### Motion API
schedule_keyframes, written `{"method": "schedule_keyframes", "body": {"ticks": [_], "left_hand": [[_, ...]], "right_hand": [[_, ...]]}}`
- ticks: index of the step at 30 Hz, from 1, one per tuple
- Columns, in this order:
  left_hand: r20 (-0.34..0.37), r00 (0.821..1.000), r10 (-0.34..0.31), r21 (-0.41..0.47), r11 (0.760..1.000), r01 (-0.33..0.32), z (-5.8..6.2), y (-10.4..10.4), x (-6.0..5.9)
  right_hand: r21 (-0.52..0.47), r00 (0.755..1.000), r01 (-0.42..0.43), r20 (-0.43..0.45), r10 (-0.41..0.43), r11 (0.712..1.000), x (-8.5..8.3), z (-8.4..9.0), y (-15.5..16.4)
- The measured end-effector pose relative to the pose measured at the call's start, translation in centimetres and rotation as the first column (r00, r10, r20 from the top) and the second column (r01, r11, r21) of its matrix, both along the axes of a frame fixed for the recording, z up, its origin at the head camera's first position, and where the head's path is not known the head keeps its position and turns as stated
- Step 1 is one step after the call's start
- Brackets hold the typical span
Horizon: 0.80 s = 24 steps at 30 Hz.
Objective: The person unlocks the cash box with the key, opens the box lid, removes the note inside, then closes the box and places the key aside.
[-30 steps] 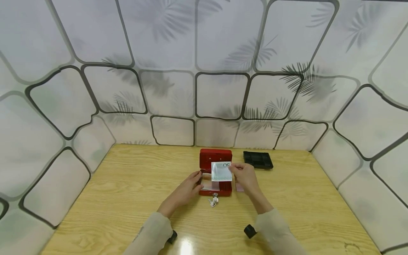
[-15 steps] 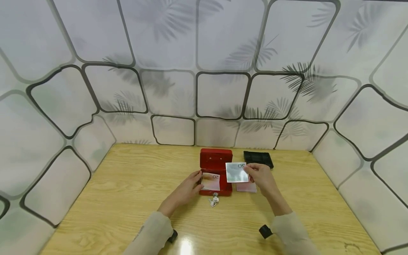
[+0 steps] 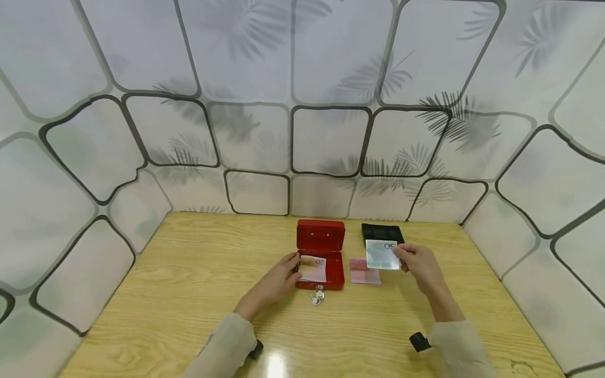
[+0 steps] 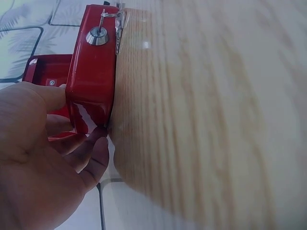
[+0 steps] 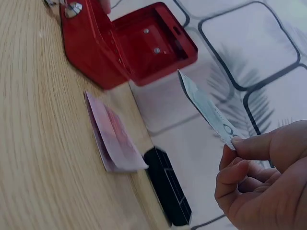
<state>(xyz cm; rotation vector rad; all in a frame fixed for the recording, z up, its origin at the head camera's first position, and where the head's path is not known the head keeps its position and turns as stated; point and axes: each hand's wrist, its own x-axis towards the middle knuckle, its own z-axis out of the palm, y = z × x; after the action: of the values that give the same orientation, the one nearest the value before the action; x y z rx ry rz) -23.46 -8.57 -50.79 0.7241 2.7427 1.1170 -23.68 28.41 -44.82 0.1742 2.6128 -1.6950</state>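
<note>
Banknote [image 3: 382, 254]: a pale green-grey note printed with the figure 20, held flat and slightly tilted above the table [image 3: 189, 294], at about 3 o'clock from the red cash box [image 3: 320, 254]. In the right wrist view the banknote [image 5: 206, 109] appears edge-on, thin and lightly curved. The right hand [image 3: 418, 265] pinches its right edge between thumb and curled fingers [image 5: 249, 148].

Directly below and to the left of the held note, a small stack of pink notes [image 3: 364, 271] lies flat on the table, just beside the right wall of the box. In the right wrist view this stack [image 5: 112, 141] shows a slightly lifted edge.

At 12 o'clock from the held note, a black plastic tray [image 3: 382, 233] rests on the table near the wall.

The cash box stands open, its lid [image 3: 320, 234] raised upright at the far side. One more note [image 3: 314, 268] lies inside the box. A key [image 4: 97, 35] sits in the front lock, with further keys [image 3: 315, 299] hanging onto the table.

The left hand [image 3: 279, 281] grips the left front corner of the box, fingers [image 4: 91, 153] curled against its side wall.
</note>
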Motion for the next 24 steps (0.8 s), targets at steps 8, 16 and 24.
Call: {"method": "schedule_keyframes", "body": {"ticks": [8,16,24], "left_hand": [[0.019,1.000,-0.002,0.000,1.000,0.002,0.0,0.0,-0.1],[0.003,1.000,-0.010,0.006,1.000,0.010,0.1,-0.1,0.1],[0.014,1.000,-0.004,0.000,1.000,0.004,0.1,-0.1,0.1]], "right_hand": [[0.040,1.000,0.031,0.001,-0.031,0.999,0.4,-0.9,2.7],[0.048,0.998,0.021,0.058,-0.024,0.999,0.2,-1.8,4.8],[0.071,0.995,0.006,0.094,-0.013,0.997,0.0,-2.4,5.7]]}}
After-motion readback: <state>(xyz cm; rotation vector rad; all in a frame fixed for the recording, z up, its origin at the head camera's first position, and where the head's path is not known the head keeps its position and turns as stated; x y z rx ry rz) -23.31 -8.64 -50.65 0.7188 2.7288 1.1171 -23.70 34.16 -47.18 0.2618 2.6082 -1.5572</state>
